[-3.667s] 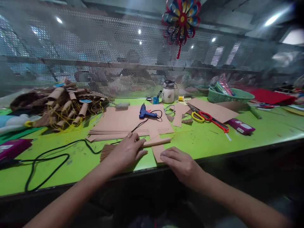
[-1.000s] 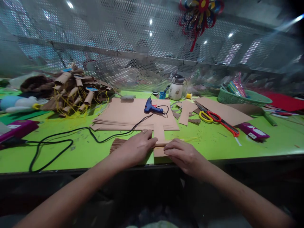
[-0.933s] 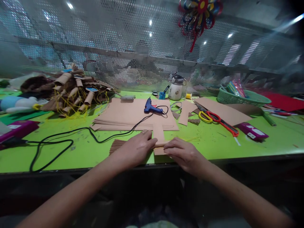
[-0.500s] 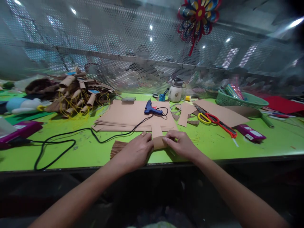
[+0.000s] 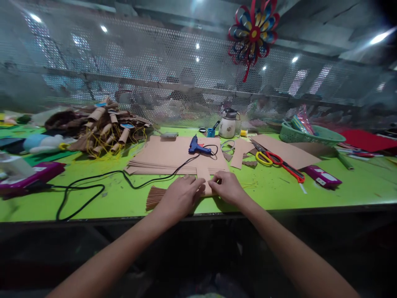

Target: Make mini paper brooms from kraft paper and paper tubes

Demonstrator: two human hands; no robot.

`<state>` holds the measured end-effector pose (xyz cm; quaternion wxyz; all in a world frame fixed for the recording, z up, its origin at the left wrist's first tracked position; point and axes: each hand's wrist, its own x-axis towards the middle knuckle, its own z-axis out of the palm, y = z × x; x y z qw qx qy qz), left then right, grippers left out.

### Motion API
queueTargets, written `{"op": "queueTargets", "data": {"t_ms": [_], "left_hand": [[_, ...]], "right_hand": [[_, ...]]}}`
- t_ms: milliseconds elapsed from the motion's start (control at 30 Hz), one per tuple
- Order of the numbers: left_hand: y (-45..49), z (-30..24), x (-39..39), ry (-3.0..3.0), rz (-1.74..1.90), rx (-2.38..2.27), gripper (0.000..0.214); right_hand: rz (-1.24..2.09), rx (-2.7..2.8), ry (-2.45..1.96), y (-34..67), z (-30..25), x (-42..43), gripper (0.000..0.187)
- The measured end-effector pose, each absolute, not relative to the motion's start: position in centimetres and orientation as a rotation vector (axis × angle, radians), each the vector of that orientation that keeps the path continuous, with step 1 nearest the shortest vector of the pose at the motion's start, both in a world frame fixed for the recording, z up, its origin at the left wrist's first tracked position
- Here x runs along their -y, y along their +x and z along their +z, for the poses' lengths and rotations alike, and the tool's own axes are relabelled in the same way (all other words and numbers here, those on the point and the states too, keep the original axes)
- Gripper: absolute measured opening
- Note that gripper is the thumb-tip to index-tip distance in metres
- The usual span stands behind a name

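Observation:
Both of my hands meet over a small strip of brown paper (image 5: pixel 204 174) near the front edge of the green table (image 5: pixel 273 186). My left hand (image 5: pixel 180 195) lies on a fringed brown paper bundle (image 5: pixel 154 197) and pinches the strip's left side. My right hand (image 5: pixel 227 187) curls its fingers round the strip's right side, and the strip looks folded or rolled between them. The bundle's fringe sticks out to the left of my left hand.
A stack of brown sheets (image 5: pixel 167 157) lies behind my hands, with a blue glue gun (image 5: pixel 196 147) on it and its black cord (image 5: pixel 93 186) trailing left. Red and yellow scissors (image 5: pixel 274 159), a green basket (image 5: pixel 312 133), a jar (image 5: pixel 228 123) and a pile of paper rolls (image 5: pixel 105 128) stand around.
My right hand has moved left and up to meet the left hand, and the flat strip has been folded or rolled up over the bundle. The head view has tilted upward a little.

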<state>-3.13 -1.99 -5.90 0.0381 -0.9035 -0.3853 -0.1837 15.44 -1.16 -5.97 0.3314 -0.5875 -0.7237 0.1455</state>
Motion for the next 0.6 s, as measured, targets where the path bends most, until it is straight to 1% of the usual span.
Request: {"op": "queueTargets", "data": {"t_ms": [67,100,133,200,233,300,467,600], "left_hand": [[-2.9,-5.9,2.2,-2.761,-0.532,1.174,0.023],[-2.9,-5.9,2.3,-2.760,-0.534,1.184,0.026],[-2.8,-5.9,2.4,-2.761,-0.550,1.195,0.027],[-2.8,-6.0,2.6,-2.770,-0.598,1.201,0.028],[-2.7,-6.1,2.7,-2.773,-0.618,1.197,0.029],[-2.7,-6.2,2.8,-2.776,-0.635,1.181,0.029],[-2.7,-6.2,3.0,-2.772,-0.640,1.104,0.031],[-2.7,-6.2,3.5,-2.742,-0.593,1.079,0.026]], "right_hand": [[0.383,1.873,-1.534,15.4,-6.1,1.4,0.012],[0.384,1.861,-1.532,15.5,-6.2,1.6,0.005],[0.382,1.855,-1.516,15.6,-6.3,1.8,0.005],[0.374,1.883,-1.429,15.9,-6.6,2.4,0.017],[0.361,1.914,-1.369,16.1,-6.7,2.7,0.018],[0.319,2.003,-1.249,16.6,-6.9,3.4,0.012],[0.259,2.201,-1.085,17.5,-6.8,4.6,0.014],[0.271,2.226,-1.026,17.7,-6.8,5.0,0.008]]}}
